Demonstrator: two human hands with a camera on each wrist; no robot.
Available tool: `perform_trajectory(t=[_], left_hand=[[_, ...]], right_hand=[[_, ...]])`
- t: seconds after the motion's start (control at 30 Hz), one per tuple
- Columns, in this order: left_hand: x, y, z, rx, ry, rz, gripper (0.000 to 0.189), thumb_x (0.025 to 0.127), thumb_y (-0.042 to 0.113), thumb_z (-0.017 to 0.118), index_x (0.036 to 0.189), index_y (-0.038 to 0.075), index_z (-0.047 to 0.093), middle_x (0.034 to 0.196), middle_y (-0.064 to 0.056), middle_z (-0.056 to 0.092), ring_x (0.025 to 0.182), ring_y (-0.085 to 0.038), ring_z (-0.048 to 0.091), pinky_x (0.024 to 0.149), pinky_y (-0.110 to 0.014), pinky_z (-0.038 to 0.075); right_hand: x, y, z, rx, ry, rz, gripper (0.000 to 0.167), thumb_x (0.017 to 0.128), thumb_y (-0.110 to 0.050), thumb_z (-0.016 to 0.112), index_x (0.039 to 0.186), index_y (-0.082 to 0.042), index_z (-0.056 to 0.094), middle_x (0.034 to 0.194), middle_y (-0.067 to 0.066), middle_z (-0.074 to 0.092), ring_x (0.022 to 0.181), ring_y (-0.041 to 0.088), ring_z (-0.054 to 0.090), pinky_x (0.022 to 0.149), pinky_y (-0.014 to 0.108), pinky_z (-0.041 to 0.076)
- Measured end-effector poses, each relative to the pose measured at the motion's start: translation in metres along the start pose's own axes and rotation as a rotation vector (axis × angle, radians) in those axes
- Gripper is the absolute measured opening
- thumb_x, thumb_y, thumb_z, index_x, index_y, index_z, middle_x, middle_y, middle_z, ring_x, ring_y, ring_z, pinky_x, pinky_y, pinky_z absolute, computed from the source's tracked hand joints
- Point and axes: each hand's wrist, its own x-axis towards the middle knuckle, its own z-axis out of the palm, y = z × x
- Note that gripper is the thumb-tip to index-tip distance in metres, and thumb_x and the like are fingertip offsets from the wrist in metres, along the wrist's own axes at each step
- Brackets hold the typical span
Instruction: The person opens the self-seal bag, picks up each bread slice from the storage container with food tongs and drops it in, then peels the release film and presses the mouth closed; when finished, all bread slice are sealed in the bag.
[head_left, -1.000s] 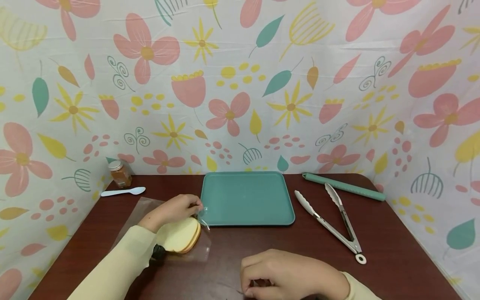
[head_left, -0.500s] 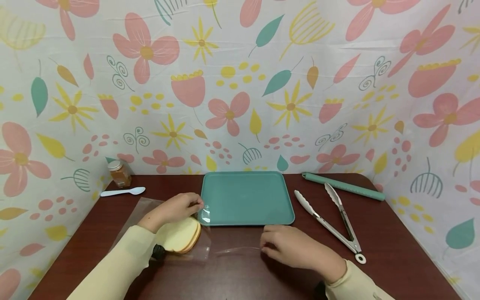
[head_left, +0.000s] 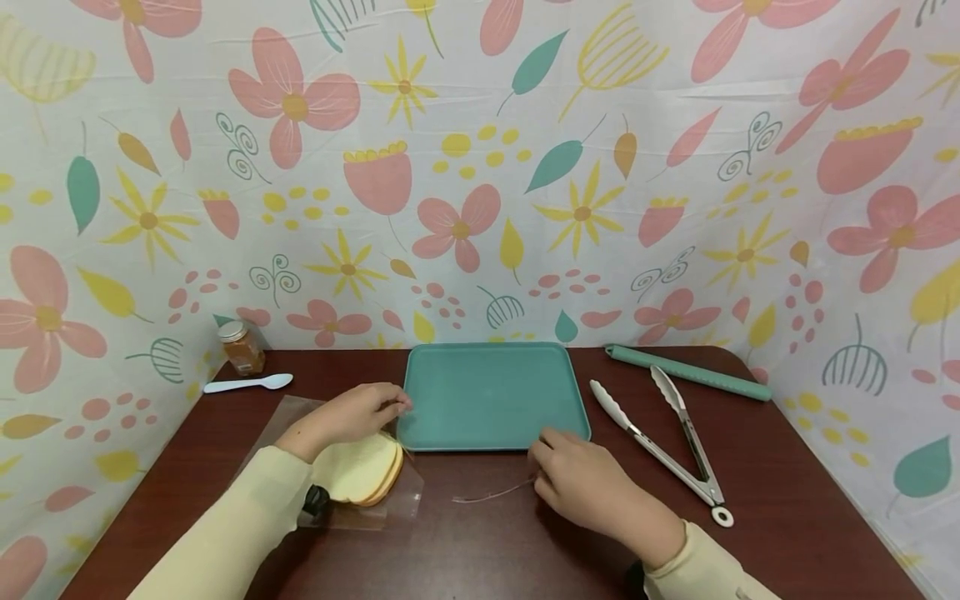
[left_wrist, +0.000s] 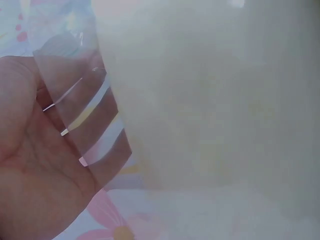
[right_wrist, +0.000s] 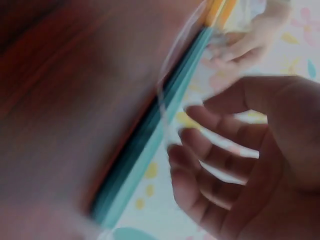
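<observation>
My left hand (head_left: 360, 421) pinches the edge of a clear plastic bag (head_left: 401, 504) beside the tray's left side. Several slices of bread (head_left: 356, 471) lie in the bag, partly covered by the forearm. In the left wrist view, clear film (left_wrist: 75, 95) overlaps the fingers and a hazy sheet fills the right side. My right hand (head_left: 581, 479) is low before the tray's front right corner, fingers loosely bent. A thin clear plastic strip (head_left: 495, 496) trails left from its fingertips. The right wrist view has the strip (right_wrist: 165, 70) reaching a fingertip, the thumb apart from it.
A teal tray (head_left: 491, 396) lies at the middle back. Metal tongs (head_left: 667, 458) stand spread to its right, with a green rod (head_left: 690, 372) behind. At the back left are a jar (head_left: 242, 348) and a pale spoon (head_left: 247, 384). A flowered cloth (head_left: 480, 167) hangs behind the table.
My right hand has moved away from the table's front, toward the tray's front right corner, trailing the strip. The left hand stays at the bag, almost still.
</observation>
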Motion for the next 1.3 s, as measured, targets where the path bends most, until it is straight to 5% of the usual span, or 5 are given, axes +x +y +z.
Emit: perform_trajectory(t=[0.2,0.33,0.5,0.87,1.3], left_hand=[[0.001,-0.001,-0.003,0.032,-0.029,-0.012,0.024,0.113,0.014,0.055,0.129,0.011,0.072,0.124,-0.002,0.074,0.107,-0.012,0.068,0.091,-0.035,0.058],[0.004,0.001,-0.004,0.072,-0.052,-0.008,0.023,0.112,0.014,0.056,0.127,0.014,0.074,0.126,-0.003,0.073,0.108,-0.013,0.068,0.093,-0.036,0.058],[0.007,0.004,-0.004,0.095,-0.066,-0.001,0.023,0.111,0.012,0.056,0.123,0.014,0.075,0.124,-0.003,0.073,0.107,-0.014,0.069,0.092,-0.037,0.058],[0.004,0.005,-0.006,0.098,-0.079,-0.014,0.022,0.111,0.011,0.056,0.124,0.014,0.074,0.124,-0.003,0.072,0.107,-0.014,0.067,0.092,-0.037,0.058],[0.005,0.003,-0.005,0.107,-0.066,-0.001,0.020,0.110,0.012,0.058,0.120,0.015,0.075,0.120,-0.002,0.074,0.105,-0.013,0.068,0.091,-0.036,0.058]], right_hand=[[0.006,-0.040,-0.009,0.084,0.038,-0.092,0.005,0.095,-0.023,0.074,0.093,-0.020,0.072,0.089,-0.008,0.061,0.076,0.008,0.060,0.058,0.027,0.050],[0.013,-0.072,-0.006,0.399,-0.224,-0.245,0.016,0.107,-0.031,0.064,0.105,-0.022,0.077,0.098,-0.015,0.069,0.086,-0.007,0.062,0.073,0.017,0.054],[0.027,-0.106,0.008,0.637,-0.472,-0.247,0.030,0.114,-0.034,0.053,0.123,-0.018,0.076,0.103,-0.017,0.074,0.092,-0.012,0.064,0.083,0.014,0.056],[0.045,-0.158,0.054,1.464,-0.822,0.353,0.060,0.114,-0.045,0.045,0.125,0.005,0.075,0.073,-0.010,0.066,0.064,0.001,0.059,0.066,0.018,0.049],[0.061,-0.178,0.073,1.702,-0.767,0.501,0.074,0.115,-0.056,0.030,0.124,0.003,0.074,0.071,-0.006,0.070,0.051,-0.001,0.055,0.050,0.015,0.047]])
